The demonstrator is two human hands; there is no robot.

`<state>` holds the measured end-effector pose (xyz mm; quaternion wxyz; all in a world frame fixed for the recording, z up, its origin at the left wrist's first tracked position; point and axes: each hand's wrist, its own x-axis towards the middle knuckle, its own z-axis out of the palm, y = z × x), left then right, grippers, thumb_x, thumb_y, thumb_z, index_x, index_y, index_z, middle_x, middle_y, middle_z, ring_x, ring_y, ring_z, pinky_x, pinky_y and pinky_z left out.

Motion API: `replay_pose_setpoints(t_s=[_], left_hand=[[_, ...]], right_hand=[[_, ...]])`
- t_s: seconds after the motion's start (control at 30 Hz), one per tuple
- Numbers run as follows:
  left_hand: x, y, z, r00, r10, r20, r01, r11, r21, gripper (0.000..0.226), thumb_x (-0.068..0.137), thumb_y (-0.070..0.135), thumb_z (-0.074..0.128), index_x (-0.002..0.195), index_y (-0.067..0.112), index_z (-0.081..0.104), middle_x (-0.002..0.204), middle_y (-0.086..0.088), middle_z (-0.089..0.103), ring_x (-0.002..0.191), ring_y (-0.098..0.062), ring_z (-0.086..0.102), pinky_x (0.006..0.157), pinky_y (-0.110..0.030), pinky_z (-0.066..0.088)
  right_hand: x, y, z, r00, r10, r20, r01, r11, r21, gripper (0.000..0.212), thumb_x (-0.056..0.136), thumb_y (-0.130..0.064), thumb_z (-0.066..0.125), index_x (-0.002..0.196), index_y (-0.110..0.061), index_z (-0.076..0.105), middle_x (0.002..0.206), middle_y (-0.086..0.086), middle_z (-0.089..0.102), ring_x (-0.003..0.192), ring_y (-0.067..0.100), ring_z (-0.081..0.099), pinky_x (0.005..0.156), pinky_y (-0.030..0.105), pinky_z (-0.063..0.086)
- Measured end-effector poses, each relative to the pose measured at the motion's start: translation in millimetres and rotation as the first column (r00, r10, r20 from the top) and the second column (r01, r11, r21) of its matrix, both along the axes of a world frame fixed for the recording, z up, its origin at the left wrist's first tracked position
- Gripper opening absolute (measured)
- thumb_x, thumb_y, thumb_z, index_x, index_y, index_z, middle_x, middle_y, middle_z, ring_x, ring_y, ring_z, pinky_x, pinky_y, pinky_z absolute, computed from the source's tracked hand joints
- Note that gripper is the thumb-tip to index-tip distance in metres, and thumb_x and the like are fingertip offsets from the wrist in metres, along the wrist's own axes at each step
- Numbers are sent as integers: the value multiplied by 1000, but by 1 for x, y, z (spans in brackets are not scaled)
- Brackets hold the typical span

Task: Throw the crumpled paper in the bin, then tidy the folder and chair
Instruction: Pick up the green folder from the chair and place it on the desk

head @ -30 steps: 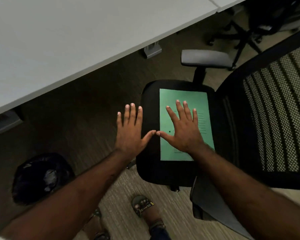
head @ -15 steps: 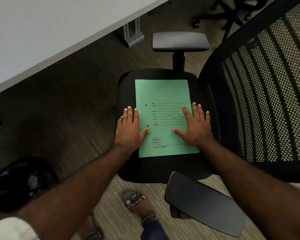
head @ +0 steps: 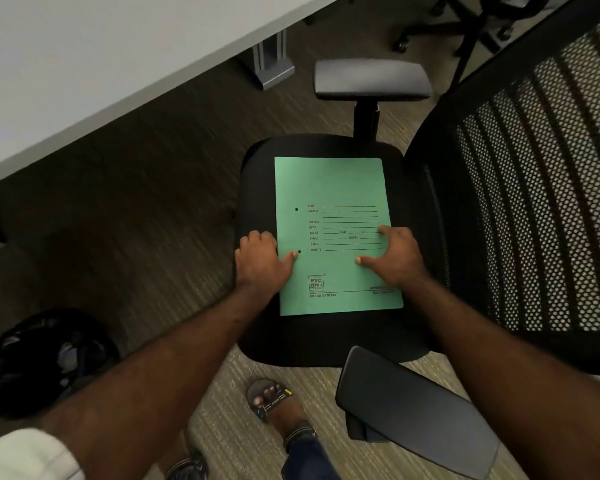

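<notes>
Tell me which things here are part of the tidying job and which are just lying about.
Part of the job:
folder
chair
bin
left hand
right hand

Just there:
desk
second chair

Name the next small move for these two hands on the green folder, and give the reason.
Probably close both hands on the folder's side edges and lift it. The left hand and right hand bracket the green folder, which lies flat on the chair seat, fingers curling at its edges.
</notes>
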<state>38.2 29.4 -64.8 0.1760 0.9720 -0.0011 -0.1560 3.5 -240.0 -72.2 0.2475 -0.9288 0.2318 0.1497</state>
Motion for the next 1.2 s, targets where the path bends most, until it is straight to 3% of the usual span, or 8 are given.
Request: replay_pose_setpoints(t_s=[0.13, 0.3, 0.47, 0.63, 0.77, 0.9, 1.0, 1.2], left_hand=[[14, 20, -3, 967, 169, -188, -219, 932, -290, 32, 91, 38, 74, 94, 9, 60, 98, -9, 68, 93, -27, 67, 77, -41, 57], [12, 56, -2, 960, 210, -185, -259, 919, -299, 30, 90, 35, 77, 87, 18, 52, 89, -1, 65, 73, -11, 61, 50, -23, 39], [4, 100, 12, 958, 250, -138, -284, 886, -366, 31, 88, 34, 78, 80, 24, 50, 77, 9, 62, 62, 2, 57, 40, -11, 35], [2, 156, 49, 972, 235, -29, -224, 871, -438, 27, 87, 40, 78, 83, 25, 55, 74, 11, 62, 59, 2, 59, 46, -14, 38], [-2, 201, 84, 954, 299, 23, -235, 791, -564, 24, 88, 35, 79, 86, 22, 58, 73, 10, 64, 60, 6, 61, 47, -10, 43], [-12, 246, 119, 925, 378, 27, -279, 729, -625, 25, 90, 36, 77, 92, 19, 59, 82, 5, 68, 72, -9, 68, 61, -34, 61], [-18, 287, 142, 911, 411, 19, -297, 688, -662, 25, 92, 38, 75, 94, 21, 58, 86, 3, 69, 76, -12, 72, 64, -40, 64], [-21, 381, 178, 855, 512, 78, -333, 658, -675, 24, 91, 42, 75, 94, 26, 58, 85, 7, 69, 71, -3, 70, 57, -23, 59]], right_hand=[[6, 10, 3, 991, -127, 32, 122, 986, 117, 79, 72, -25, 94, 141, -20, 57, 136, 8, 50, 120, 24, 58, 95, 26, 45], [5, 34, 14, 953, -301, 46, 257, 875, 409, 56, 80, -6, 86, 128, -16, 61, 123, 8, 65, 106, 26, 70, 90, 44, 62], [4, 70, 39, 946, -312, 87, 225, 828, 514, 47, 82, 0, 81, 119, -21, 62, 113, 0, 69, 100, 18, 73, 76, 32, 64], [6, 110, 77, 938, -288, 193, 115, 784, 610, 48, 81, 2, 82, 117, -24, 64, 116, 1, 72, 101, 16, 75, 74, 26, 63], [11, 156, 110, 911, -312, 271, 66, 756, 651, 49, 81, 6, 80, 116, -25, 64, 117, 6, 74, 98, 17, 77, 74, 25, 63], [19, 209, 147, 889, -318, 328, 19, 743, 669, 55, 83, 8, 77, 130, -15, 60, 122, 1, 72, 101, 10, 76, 76, 21, 62], [29, 255, 177, 878, -306, 367, -19, 746, 666, 61, 83, 11, 75, 137, -6, 53, 120, -4, 68, 96, -1, 74, 76, 15, 60], [51, 355, 228, 889, -222, 400, -133, 711, 690, 62, 86, 12, 71, 141, -7, 50, 116, -5, 66, 94, -3, 73, 76, 15, 60]])
